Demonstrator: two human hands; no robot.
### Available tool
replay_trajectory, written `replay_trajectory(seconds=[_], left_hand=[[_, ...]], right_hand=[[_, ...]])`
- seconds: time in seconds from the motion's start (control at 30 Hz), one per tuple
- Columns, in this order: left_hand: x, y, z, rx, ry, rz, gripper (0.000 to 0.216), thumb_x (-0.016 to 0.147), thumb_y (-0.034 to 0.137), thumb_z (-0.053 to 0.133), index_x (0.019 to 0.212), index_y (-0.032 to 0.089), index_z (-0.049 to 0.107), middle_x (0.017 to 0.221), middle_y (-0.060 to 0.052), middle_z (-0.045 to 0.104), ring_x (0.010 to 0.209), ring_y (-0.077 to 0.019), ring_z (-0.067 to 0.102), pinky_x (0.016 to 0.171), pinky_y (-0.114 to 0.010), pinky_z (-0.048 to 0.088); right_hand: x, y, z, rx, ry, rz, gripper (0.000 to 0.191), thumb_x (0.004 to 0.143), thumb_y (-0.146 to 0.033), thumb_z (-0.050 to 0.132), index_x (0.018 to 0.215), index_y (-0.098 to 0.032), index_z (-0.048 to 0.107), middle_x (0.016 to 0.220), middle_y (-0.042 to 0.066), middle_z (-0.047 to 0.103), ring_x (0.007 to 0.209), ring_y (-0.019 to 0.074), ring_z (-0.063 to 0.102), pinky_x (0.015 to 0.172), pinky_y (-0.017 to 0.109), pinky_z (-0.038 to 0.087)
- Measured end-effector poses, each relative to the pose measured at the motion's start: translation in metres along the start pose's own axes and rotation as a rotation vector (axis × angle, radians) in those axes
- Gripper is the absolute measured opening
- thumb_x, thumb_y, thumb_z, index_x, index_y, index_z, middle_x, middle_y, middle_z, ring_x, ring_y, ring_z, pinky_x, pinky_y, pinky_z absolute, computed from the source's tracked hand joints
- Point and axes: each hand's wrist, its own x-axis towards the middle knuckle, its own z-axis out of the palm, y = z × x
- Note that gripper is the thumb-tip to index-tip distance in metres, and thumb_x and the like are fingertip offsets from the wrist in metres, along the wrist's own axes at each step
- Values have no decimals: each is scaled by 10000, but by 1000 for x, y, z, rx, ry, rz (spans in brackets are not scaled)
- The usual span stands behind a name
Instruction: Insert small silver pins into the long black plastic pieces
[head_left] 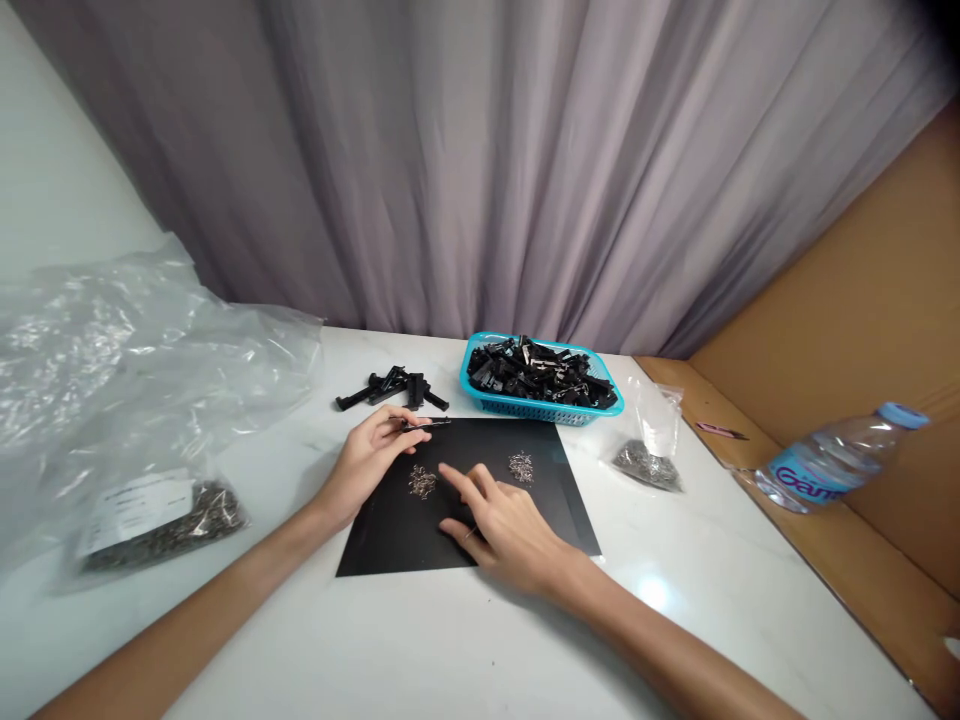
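My left hand [381,445] is closed around a narrow black plastic part [427,424], held over the far left of a black mat [405,540]. Just right of the nearer small metal pieces [422,482], my right hand [499,515] hovers or rests above the mat with thumb and forefinger apart. Nothing shows between those fingers. A second pile of small metal pieces [520,467] lies beyond the right hand. Which exact kind these tiny pieces are is too small to tell.
A blue basket [544,410] full of black plastic parts stands behind the mat. More black parts [394,387] lie left of it. Bags of metal pieces [161,525] [649,465] flank the mat. A water bottle [832,460] lies tilted at right, near cardboard [862,300].
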Motion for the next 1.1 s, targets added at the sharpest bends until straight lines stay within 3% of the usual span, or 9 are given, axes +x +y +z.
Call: replay_trajectory(seconds=[0.13, 0.4, 0.53, 0.77, 1.1], left_hand=[[2, -5, 1, -80, -4, -24, 320, 774, 424, 775, 918, 198, 601, 1099, -92, 765, 881, -236, 765, 741, -332, 577], [11, -14, -12, -79, 139, -10, 360, 748, 402, 773, 995, 208, 598, 890, -18, 686, 813, -190, 718, 733, -306, 525], [11, -16, -13, -76, 148, -4, 355, 753, 398, 771, 997, 203, 603, 876, -12, 677, 790, -173, 704, 720, -290, 515], [10, -18, -9, -54, 124, 28, 345, 748, 411, 770, 959, 208, 588, 867, -5, 668, 769, -178, 698, 701, -297, 513], [9, -20, -8, -4, 84, 61, 297, 784, 375, 743, 968, 203, 585, 901, -5, 654, 758, -162, 687, 727, -301, 531]], right_hand=[[11, 6, 0, 37, -13, 3, 594, 1084, -412, 437, 1624, -251, 250, 1253, 106, 581, 951, 222, 687, 823, 355, 557], [34, 4, 3, -43, 14, -58, 575, 1034, -603, 458, 1534, -321, 474, 1190, 71, 574, 887, 199, 652, 877, 373, 544], [36, 4, 8, -67, 52, -14, 648, 1014, -656, 444, 1511, -246, 512, 1134, 92, 602, 926, 237, 666, 886, 392, 539], [33, 7, 8, 45, 99, 80, 502, 1015, -547, 552, 1317, -150, 601, 1087, 95, 652, 911, 233, 677, 851, 376, 544], [30, 9, 9, -29, 152, -9, 514, 1019, -548, 551, 1407, -218, 624, 1086, 75, 658, 851, 201, 657, 794, 336, 512]])
